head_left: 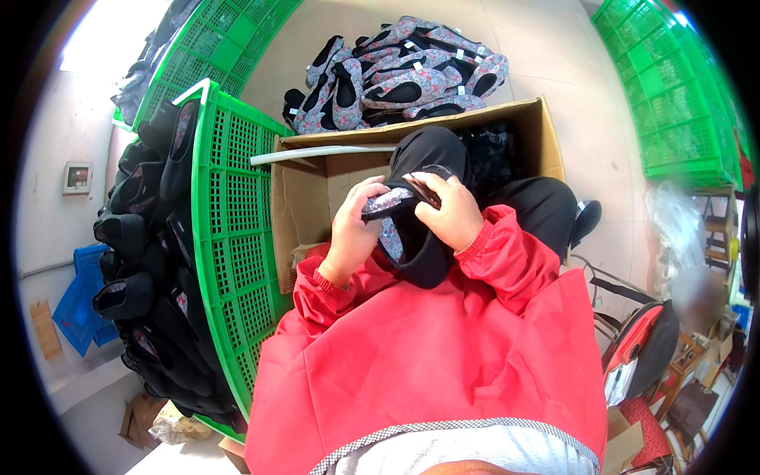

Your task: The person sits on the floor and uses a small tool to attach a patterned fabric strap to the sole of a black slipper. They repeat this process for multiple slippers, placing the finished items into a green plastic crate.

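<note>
Over my lap I hold a black cloth shoe (428, 267) with a grey floral lining showing inside its opening. My left hand (354, 231) is closed round its left edge, where a strip of the floral lining is folded up between thumb and fingers. My right hand (454, 214) pinches the shoe's upper rim on the other side, thumb bent inward. Part of the shoe is hidden behind my fingers.
An open cardboard box (305, 198) stands before my knees, with a pale strip (317, 152) across it. Beyond lies a heap of floral shoe pieces (404, 79). Left, a green crate (229, 214) holds black shoes (131, 229); another green crate (673, 87) stands far right.
</note>
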Demonstrator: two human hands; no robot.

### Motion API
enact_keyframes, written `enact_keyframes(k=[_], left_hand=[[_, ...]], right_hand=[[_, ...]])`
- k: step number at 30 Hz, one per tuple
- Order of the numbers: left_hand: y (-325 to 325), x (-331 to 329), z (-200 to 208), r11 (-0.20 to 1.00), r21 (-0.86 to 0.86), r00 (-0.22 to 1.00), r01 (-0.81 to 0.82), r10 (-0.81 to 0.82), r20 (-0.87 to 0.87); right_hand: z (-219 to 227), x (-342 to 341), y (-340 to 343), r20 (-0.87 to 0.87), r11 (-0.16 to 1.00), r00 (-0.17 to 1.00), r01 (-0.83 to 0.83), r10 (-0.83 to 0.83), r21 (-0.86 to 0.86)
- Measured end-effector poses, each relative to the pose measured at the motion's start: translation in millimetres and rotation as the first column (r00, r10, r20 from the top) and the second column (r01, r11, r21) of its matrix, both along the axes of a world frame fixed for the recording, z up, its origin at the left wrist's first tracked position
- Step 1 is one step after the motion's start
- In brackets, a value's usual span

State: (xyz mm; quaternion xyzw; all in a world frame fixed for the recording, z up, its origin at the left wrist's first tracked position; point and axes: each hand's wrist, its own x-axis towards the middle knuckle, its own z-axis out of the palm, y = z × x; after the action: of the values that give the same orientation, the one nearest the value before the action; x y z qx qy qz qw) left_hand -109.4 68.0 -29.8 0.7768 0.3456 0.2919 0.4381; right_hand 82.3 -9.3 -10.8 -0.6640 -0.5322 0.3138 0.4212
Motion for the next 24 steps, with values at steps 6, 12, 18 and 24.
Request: enact_keyframes(k=[6, 12, 18, 24], left_hand=[[-11.9, 5.2, -22.6, 0.978, -0.182, 0.988, -0.100, 0.119, 0.096], [-12.6, 12.9, -6.6, 0.989, 0.089, 0.991, -0.116, 0.109, 0.075], [-16.6, 6.7, -4.2, 0.901, -0.434, 0.941, -0.027, 0.170, 0.293], [-18.4, 11.1, 4.6, 0.602, -0.739, 0.813, 0.302, 0.241, 0.529]], right_hand=[[-3.6, 4.3, -8.0, -0.211, 0.999, 0.977, 0.041, -0.041, -0.004], [-19.2, 13.1, -22.4, -0.488, 0.998, 0.872, 0.057, -0.034, 0.032], [-4.0, 15.5, -43.7, -0.621, 0.999, 0.783, -0.008, 0.040, 0.054], [-22.1, 20.8, -53.6, -0.795, 0.998, 0.604, -0.008, 0.054, 0.062]])
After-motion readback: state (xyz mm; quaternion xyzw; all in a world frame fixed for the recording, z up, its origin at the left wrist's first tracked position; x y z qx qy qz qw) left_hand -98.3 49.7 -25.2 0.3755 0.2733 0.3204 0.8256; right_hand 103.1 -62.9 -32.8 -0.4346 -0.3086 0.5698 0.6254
